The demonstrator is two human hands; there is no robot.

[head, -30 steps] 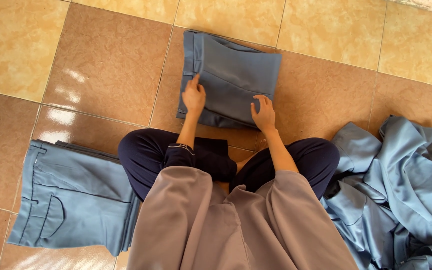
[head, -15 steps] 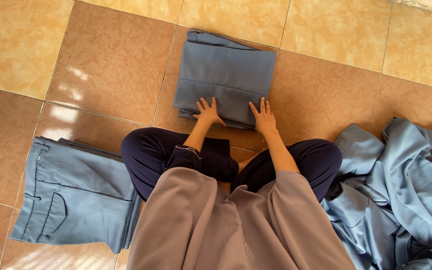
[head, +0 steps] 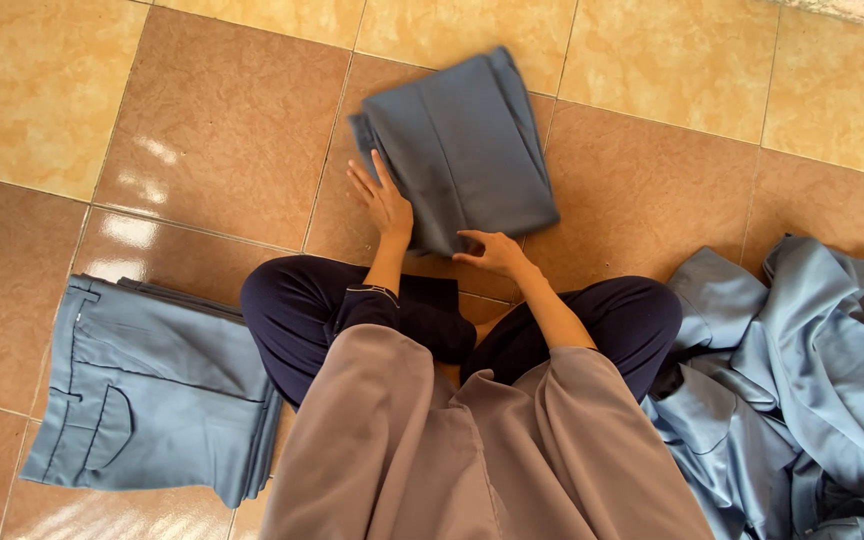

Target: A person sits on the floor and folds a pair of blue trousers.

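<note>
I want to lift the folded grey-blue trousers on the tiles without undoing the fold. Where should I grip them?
Probably the folded trousers at the near edge, from both sides: the left hand and right hand already sit there, where the layers stack thick.

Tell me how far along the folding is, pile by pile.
Done: a stack of folded blue-grey trousers lies on the tiled floor at the person's left. In hand: one folded pair lies in front of the knees, left hand flat at its edge, right hand at its near corner. Left: a crumpled heap of blue-grey garments at the right, not yet folded.
</note>
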